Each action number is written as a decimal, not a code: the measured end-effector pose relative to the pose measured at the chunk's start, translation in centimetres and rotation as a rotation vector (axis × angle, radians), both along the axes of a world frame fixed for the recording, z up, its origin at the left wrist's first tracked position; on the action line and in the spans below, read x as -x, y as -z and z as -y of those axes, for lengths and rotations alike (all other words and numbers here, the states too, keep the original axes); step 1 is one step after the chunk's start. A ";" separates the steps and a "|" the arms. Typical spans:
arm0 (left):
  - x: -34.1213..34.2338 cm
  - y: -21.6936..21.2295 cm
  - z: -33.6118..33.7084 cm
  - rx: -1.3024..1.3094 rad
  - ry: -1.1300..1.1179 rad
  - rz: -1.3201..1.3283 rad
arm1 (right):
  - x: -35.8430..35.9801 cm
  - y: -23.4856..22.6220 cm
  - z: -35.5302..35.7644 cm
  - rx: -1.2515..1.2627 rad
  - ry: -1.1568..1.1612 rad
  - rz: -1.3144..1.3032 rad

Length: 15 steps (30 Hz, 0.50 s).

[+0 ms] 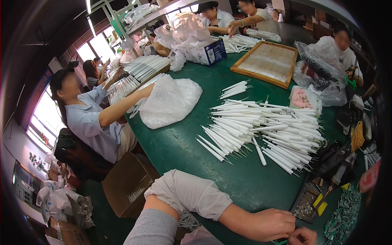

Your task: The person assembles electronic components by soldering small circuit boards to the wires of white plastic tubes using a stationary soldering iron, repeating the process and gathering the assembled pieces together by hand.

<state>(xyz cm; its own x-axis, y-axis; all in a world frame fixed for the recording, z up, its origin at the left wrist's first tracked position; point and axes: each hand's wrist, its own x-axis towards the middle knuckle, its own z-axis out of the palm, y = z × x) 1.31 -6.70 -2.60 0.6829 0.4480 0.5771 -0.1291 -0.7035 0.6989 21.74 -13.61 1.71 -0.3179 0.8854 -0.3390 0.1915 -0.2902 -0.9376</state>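
Observation:
My left hand point(267, 225) is closed at the lower right, its fingertips pinched together above the table edge. Against them is my right hand point(303, 236), partly cut off by the lower edge, with its fingers curled in. Something small lies between the fingertips, too hidden to name; a bit of green point(281, 242) shows just below. Beyond the hands, a large heap of slim white tubes with thin wire ends point(286, 130) covers the table. To the right of the hands lies a pile of small green pieces point(343, 218).
A dark tray point(304, 207) with metal bits and yellow pads stands right of my hands, near a soldering-type tool point(339, 173). Further off are a wood-framed board point(267, 61), a white plastic bag point(173, 104) and a blue-white box point(206, 53). Several co-workers sit around the green table point(183, 147).

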 end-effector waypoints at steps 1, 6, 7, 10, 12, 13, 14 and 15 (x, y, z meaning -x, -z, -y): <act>0.2 -0.9 -0.2 0.071 0.028 -0.031 | 0.1 -0.2 -0.1 -0.016 -0.023 0.019; 0.3 -1.1 -0.2 0.378 0.147 -0.154 | 0.7 -0.9 -0.3 -0.146 -0.092 0.092; 0.2 -1.2 -0.3 0.428 0.144 -0.149 | 0.8 -1.1 -0.5 -0.217 -0.120 0.121; 0.6 -2.7 -0.6 0.484 0.164 -0.225 | 0.8 -1.3 -0.5 -0.289 -0.135 0.150; 0.8 -3.3 -0.9 0.489 0.180 -0.308 | 0.8 -1.2 -0.4 -0.292 -0.125 0.143; 0.8 -3.2 -0.8 0.498 0.175 -0.322 | 0.7 -1.0 -0.4 -0.270 -0.135 0.126; 0.8 -3.2 -0.8 0.508 0.169 -0.335 | 0.6 -0.9 -0.4 -0.248 -0.145 0.109; 0.8 -3.3 -1.0 0.501 0.171 -0.339 | 0.6 -0.7 -0.4 -0.255 -0.141 0.108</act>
